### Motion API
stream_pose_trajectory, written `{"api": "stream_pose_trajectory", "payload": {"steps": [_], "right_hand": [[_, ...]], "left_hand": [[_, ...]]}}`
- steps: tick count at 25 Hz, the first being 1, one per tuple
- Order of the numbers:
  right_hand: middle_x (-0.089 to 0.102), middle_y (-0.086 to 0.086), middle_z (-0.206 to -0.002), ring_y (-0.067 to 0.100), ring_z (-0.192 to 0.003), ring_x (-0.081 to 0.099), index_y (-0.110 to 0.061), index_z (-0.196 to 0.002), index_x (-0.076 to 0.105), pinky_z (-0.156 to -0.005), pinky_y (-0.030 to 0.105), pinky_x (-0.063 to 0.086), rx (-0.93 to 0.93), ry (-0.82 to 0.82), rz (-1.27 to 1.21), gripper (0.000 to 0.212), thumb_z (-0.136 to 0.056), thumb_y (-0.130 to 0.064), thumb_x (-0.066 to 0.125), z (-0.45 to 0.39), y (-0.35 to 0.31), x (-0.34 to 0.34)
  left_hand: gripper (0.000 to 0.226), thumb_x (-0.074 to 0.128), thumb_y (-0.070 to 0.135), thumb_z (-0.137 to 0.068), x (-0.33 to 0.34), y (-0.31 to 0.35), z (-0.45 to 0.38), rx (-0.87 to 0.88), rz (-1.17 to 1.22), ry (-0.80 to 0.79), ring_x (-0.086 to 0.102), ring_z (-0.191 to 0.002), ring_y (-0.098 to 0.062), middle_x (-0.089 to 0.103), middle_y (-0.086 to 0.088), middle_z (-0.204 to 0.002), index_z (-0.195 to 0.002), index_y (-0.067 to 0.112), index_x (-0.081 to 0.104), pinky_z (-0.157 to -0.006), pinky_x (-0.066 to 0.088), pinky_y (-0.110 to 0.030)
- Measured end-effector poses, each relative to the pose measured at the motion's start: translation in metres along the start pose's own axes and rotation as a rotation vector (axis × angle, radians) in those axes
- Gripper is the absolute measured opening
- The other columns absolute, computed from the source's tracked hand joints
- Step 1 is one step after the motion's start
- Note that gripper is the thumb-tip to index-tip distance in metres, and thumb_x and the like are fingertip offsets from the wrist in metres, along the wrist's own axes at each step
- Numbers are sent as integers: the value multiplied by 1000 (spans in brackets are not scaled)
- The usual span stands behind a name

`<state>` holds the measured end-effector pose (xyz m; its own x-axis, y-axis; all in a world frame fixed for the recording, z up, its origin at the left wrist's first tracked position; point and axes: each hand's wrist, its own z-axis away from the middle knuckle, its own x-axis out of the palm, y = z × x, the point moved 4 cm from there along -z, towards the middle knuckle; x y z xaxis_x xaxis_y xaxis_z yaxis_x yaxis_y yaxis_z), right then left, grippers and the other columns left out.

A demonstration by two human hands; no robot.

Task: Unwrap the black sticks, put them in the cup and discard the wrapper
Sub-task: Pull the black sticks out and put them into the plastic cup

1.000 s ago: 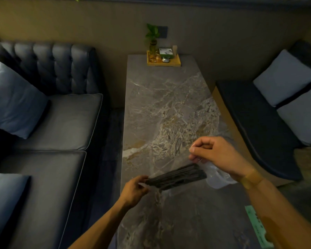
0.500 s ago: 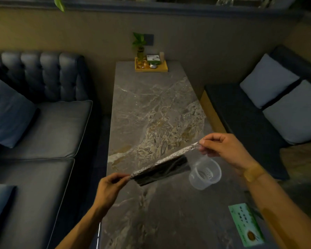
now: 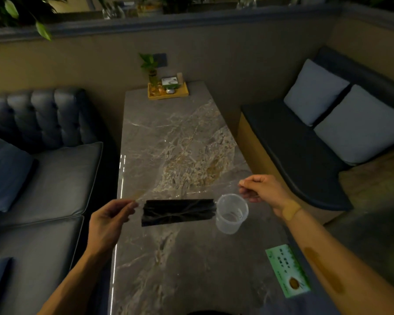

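Note:
A flat bundle of black sticks point(image 3: 178, 212) tied with thin string hangs above the marble table point(image 3: 168, 144), inside a clear plastic wrapper point(image 3: 191, 192) stretched between my hands. My left hand point(image 3: 110, 220) pinches the wrapper's left end. My right hand point(image 3: 263, 189) pinches its right end, higher and farther away. A clear plastic cup point(image 3: 231, 213) stands on the table just right of the bundle, below my right hand.
A green card point(image 3: 288, 270) lies at the table's near right edge. A yellow tray point(image 3: 168, 90) with a small plant and bottles stands at the far end. A dark sofa point(image 3: 43, 173) is on the left and a cushioned bench point(image 3: 305, 151) on the right.
My hands have pulled apart, spreading the wrapper wide. The stick bundle has turned from tilted to level, and the cup has come into full view beside it.

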<state>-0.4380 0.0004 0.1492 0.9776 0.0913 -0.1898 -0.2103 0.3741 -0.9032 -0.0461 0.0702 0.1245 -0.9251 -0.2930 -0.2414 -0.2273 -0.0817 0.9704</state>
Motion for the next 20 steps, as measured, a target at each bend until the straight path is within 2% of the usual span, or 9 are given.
{"api": "stream_pose_trajectory", "payload": {"steps": [2,5,8,12,17,20], "right_hand": [[75,-3,-64,3,-57,68,-19,-74,74,-51,17,52,13,-7,5,14,-87,-21,68,-2,5,-3],[75,-3,-67,5,-59,69,-19,-76,74,-53,19,52,23,-28,10,13,-87,-21,68,-4,9,-5],[75,2,-73,9,-62,68,-18,-75,72,-58,23,52,24,-47,17,15,-88,-21,67,-5,9,-4],[72,3,-73,9,-60,66,-16,-74,71,-56,21,50,28,-50,29,16,-89,-20,65,-3,8,-1],[72,2,-73,9,-61,66,-16,-75,70,-49,18,48,50,-40,48,17,-89,-22,65,-2,7,-2],[72,1,-73,10,-63,66,-18,-73,70,-49,19,47,84,-34,53,18,-89,-23,65,-2,11,-3]], "left_hand": [[6,73,16,-84,2,6,-1,1,-3,4,69,-69,-8,78,-1,-82,-85,21,77,-61,55,-20],[5,72,15,-85,6,11,-3,5,-33,-10,68,-71,-12,77,-5,-82,-85,18,76,-65,54,-25],[13,73,11,-84,7,14,-7,-14,-54,5,65,-70,-16,76,-7,-76,-78,22,75,-65,51,-30],[10,75,14,-83,3,18,-11,-4,-81,-11,63,-72,-18,75,-20,-86,-79,22,76,-64,50,-32],[11,75,14,-83,3,28,-17,46,-142,-27,63,-66,-12,75,-20,-85,-78,23,75,-62,50,-25],[14,74,13,-84,4,38,-22,93,-178,-50,64,-71,-16,75,-19,-85,-79,26,73,-65,49,-26]]}}
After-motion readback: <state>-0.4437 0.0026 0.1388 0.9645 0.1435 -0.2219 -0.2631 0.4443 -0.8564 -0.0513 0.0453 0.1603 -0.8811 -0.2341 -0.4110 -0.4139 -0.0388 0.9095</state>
